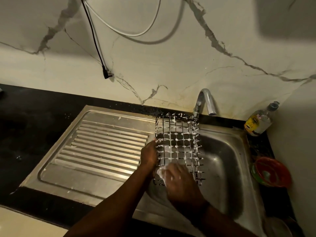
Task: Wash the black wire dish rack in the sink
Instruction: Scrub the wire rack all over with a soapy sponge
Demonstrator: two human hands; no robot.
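We see a chrome faucet (pixel 205 101) at the back, a clear bottle (pixel 259 121) with a yellow label right of it — and a red-and-green bowl (pixel 271 171) nearer, while a black plug (pixel 106 74) hangs against the marble wall (pixel 171 62).

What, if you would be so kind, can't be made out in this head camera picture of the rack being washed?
- Right hand: motion blur and foam hide whether it holds a scrubber against the black wire dish rack.
- Left hand: its fingers are behind the rack's wires.
- Bottle: label too small to read.
- Red bowl: blurred, contents unclear.
- Tap: running water can't be seen.
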